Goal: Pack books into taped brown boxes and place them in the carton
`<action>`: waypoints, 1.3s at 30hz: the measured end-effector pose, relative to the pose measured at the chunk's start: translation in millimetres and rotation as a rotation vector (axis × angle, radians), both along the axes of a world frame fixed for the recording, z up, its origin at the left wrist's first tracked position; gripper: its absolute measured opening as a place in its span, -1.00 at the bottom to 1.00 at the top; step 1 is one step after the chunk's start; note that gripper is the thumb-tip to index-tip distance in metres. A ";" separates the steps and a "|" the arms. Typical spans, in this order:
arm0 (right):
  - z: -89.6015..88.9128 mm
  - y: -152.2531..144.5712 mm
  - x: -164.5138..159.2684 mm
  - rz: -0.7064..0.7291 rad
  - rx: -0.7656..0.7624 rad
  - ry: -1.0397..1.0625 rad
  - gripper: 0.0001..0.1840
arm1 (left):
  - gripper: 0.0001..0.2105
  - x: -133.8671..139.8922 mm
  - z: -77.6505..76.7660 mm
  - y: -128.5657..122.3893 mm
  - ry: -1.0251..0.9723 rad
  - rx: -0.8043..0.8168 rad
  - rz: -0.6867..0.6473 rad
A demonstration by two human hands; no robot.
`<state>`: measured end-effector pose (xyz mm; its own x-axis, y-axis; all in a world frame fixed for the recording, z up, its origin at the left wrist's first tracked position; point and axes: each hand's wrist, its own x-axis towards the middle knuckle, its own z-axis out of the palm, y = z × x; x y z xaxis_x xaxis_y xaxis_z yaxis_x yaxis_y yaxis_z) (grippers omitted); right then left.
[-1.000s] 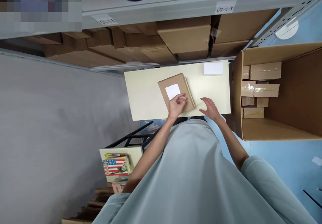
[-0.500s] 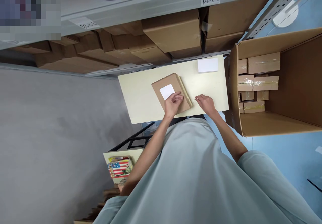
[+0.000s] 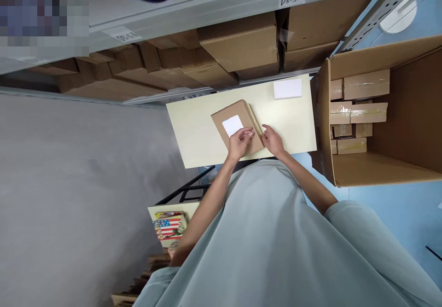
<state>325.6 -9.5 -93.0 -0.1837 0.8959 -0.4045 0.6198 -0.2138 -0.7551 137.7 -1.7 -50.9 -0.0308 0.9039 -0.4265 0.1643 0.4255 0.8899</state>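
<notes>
A flat brown cardboard box (image 3: pixel 223 113) lies at an angle on the cream tabletop (image 3: pixel 193 136), with a white label (image 3: pixel 232 124) on its upper face. Yellowish tape runs along its right side. Over the box's lower part rests my left hand (image 3: pixel 238 144), fingertips pinched together; anything between them is too small to make out. My right hand (image 3: pixel 273 142) is at the box's lower right edge, its index finger stretched away from the others. I see nothing held in it.
A stack of white labels (image 3: pixel 287 89) lies at the table's back right. Right of the table stands a large open carton (image 3: pixel 383 171) holding several small taped boxes (image 3: pixel 366 84). Behind runs a grey shelf (image 3: pixel 228 10) with cartons (image 3: pixel 241 44). Comic books (image 3: pixel 170 228) lie lower left.
My right hand has moved left, from beside the box to its right edge, and its pinched fingers have parted. My left hand stays pinched over the box. The whole view has shifted slightly.
</notes>
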 end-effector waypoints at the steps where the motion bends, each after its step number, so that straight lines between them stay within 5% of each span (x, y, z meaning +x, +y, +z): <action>1: -2.8 -3.4 -3.2 -0.061 -0.027 0.026 -0.48 | -0.53 -0.3 -0.9 -0.2 -0.006 0.006 -0.006; 5: -2.9 -18.1 -9.7 -0.182 -0.020 0.060 -0.58 | -0.55 -3.1 -2.6 0.4 -0.033 0.013 -0.023; 11: 10.2 -44.3 -10.3 -0.163 0.066 0.196 -0.40 | -0.58 -4.1 -0.9 0.3 -0.112 0.005 -0.045; 17: 13.5 -47.9 -13.0 -0.166 -0.037 0.226 -0.32 | -0.67 -22.4 4.6 9.4 -0.062 0.060 -0.060; 23: 29.7 -55.8 -11.7 -0.647 -0.371 0.222 -0.33 | -0.62 -71.9 13.6 74.7 0.320 0.294 -0.079; 29: 47.4 -53.4 -31.1 -0.966 -0.711 0.483 -0.42 | -0.45 -56.3 30.7 136.5 0.676 0.259 -0.458; 33: 57.6 -51.9 -55.0 -1.050 -0.649 0.551 -0.57 | -0.51 -44.3 51.7 137.6 0.667 0.181 -0.614; 39: 83.0 -69.8 -78.3 -1.067 -0.345 0.386 -0.46 | -0.55 -95.0 89.4 89.5 0.487 0.348 -0.371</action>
